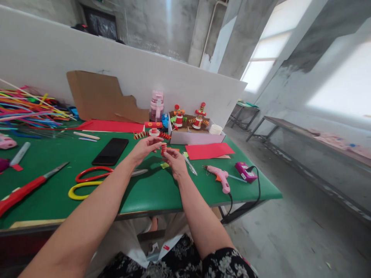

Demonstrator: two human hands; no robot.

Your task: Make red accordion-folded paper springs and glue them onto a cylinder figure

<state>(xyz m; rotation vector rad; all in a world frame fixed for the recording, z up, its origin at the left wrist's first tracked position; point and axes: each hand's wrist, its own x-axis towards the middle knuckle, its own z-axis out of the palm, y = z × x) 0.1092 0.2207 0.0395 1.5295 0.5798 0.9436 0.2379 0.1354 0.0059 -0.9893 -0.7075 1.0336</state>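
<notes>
Between my hands, above the green table, stands a small accordion-folded paper strip (164, 149) in red and pale layers. My right hand (176, 162) pinches its lower part between thumb and fingers. The fingertips of my left hand (147, 148) are closed at its upper end. Just behind them sits a paper piece with a white round body (154, 132) and folded arms. A white pen (190, 164) lies beside my right hand, and a yellow-green paper scrap (164, 165) is below the fingers. Under my left forearm are scissors (94, 174) with red and yellow handles.
A pink glue gun (220, 177) with a cord lies right, beside a purple box (245, 172). Red paper (210, 151) and a white box (197, 138) holding two paper figures are behind. A black phone (110, 151), red-handled knife (34, 187) and pipe cleaners (31, 110) lie left.
</notes>
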